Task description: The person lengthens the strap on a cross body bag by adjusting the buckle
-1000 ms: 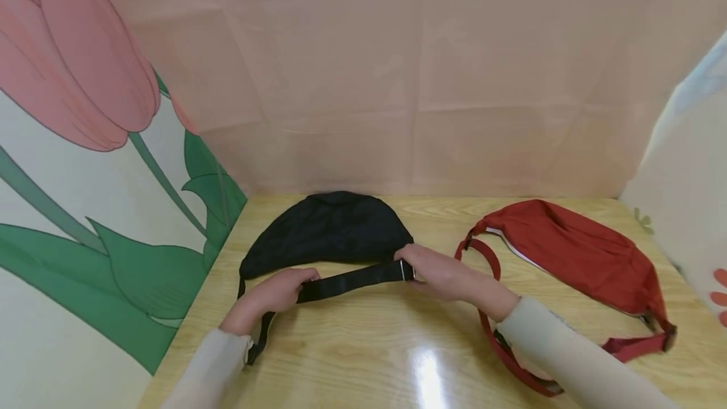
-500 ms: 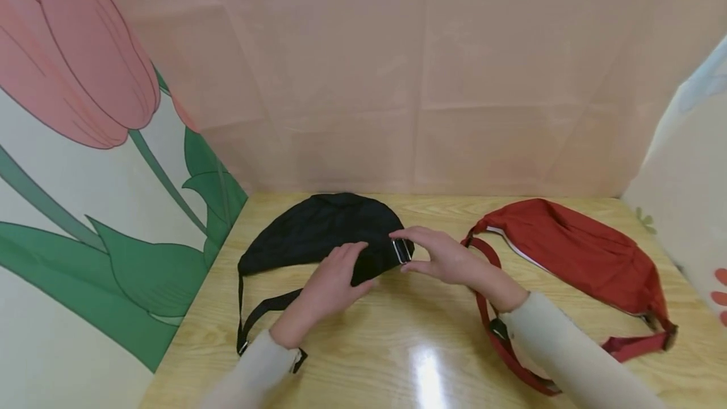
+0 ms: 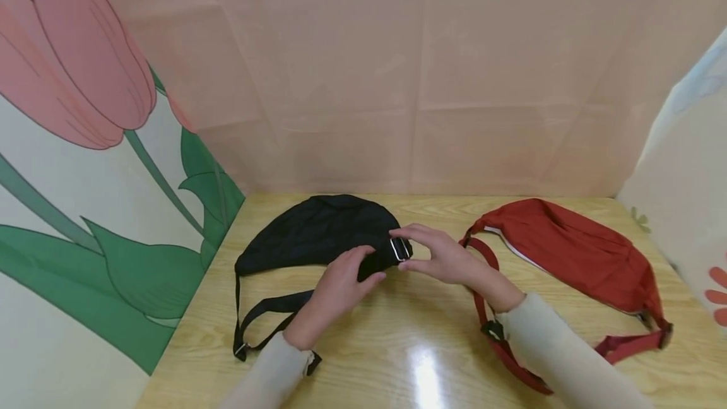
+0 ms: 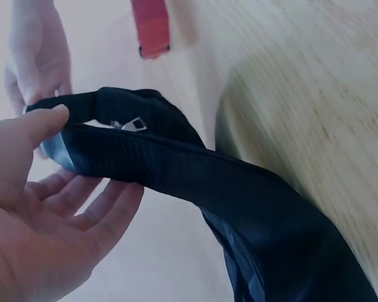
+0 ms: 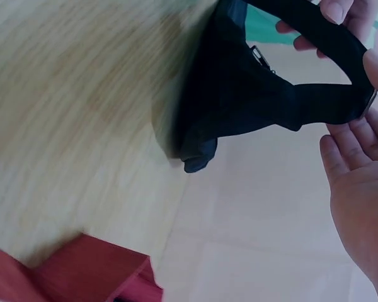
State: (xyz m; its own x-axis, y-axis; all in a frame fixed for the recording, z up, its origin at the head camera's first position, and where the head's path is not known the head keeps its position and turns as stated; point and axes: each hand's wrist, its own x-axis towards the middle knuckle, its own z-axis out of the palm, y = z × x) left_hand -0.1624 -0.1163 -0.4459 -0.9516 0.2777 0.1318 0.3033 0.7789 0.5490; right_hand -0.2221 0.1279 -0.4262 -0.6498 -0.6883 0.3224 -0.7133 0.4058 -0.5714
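Observation:
A black waist bag [image 3: 318,229] lies at the left of the table, its flat strap looped round at its right end. My right hand [image 3: 445,256] pinches the strap between thumb and fingers at a metal slide buckle [image 3: 401,248]. Close by on the left, my left hand [image 3: 341,283] holds the strap too. In the left wrist view, its thumb lies over the upper edge of the strap [image 4: 132,157] and the fingers are beneath. A small metal zip pull [image 5: 262,59] shows on the bag in the right wrist view. The left hand hides part of the strap in the head view.
A red waist bag [image 3: 573,254] rests at the right of the wooden table [image 3: 363,358], its red strap [image 3: 514,365] partly under my right forearm. The black bag's slack strap [image 3: 284,303] trails at front left. A pinkish cloth wall [image 3: 414,81] stands behind.
My left hand has let go further down the strap and moved right, up close to my right hand. The right hand has turned the buckle upright, and the slack strap has dropped towards the table.

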